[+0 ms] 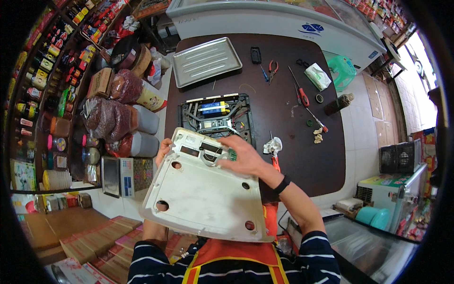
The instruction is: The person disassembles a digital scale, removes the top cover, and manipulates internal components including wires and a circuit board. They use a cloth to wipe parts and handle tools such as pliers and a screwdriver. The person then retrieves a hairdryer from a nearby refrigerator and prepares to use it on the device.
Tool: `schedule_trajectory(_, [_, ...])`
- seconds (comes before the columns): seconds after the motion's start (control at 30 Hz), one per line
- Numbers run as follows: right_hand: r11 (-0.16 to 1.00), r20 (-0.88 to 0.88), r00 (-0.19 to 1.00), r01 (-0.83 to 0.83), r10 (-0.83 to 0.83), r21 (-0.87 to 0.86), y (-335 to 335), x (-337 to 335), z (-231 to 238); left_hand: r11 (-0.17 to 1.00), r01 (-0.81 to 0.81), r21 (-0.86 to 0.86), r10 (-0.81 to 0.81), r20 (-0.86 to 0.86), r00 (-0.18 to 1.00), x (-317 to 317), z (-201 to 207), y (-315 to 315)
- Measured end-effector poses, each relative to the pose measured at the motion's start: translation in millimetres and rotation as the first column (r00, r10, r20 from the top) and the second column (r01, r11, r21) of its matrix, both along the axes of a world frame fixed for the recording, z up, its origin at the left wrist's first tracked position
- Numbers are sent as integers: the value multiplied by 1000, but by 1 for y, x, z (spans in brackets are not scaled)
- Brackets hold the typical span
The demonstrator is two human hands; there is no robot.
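A white plastic scale housing (208, 203), with round holes near its corners, is tilted in front of my body. My left hand (163, 150) is closed around its upper left edge. Across the housing's upper right, my right hand (246, 157) has thumb and fingers closed about a small green circuit board (232, 155), partly hidden by the fingers. A grey ribbon cable (208, 158) loops beside it over a rectangular opening. Just beyond the housing lies the opened black scale base (249, 116), holding a blue and yellow battery (213, 109) and metal brackets.
On the dark brown table (302, 165) sit a metal tray (207, 61), pliers (273, 71), a red screwdriver (303, 97), a tissue pack (318, 76), a dark bottle (339, 104) and crumpled tissue (273, 146). A chest freezer (265, 21) borders the far side; sacks (106, 118) stand left.
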State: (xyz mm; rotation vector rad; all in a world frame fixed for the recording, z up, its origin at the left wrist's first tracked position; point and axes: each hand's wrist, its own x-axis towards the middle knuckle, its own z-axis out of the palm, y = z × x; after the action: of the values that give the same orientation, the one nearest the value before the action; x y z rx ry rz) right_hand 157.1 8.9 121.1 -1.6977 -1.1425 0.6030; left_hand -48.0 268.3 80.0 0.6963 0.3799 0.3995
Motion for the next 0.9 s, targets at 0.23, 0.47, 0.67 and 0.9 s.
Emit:
schedule_trajectory(0.23, [978, 0, 996, -93, 94, -185, 34, -37, 17, 984, -79, 159, 102, -137, 985, -3, 24, -26])
schedule_trajectory(0.47, [984, -494, 852, 174, -172, -41, 1, 11, -10, 812, -260, 523, 292, 22, 956, -28, 17, -32])
schedule_trajectory(0.67, [967, -630, 736, 232, -247, -108, -19, 27, -32, 782, -397, 480, 433, 39, 900, -51, 7, -48])
schedule_trajectory(0.9, [970, -674, 705, 234, -220, -72, -14, 16, -34, 711, -389, 585, 457, 36, 889, -68, -2, -70])
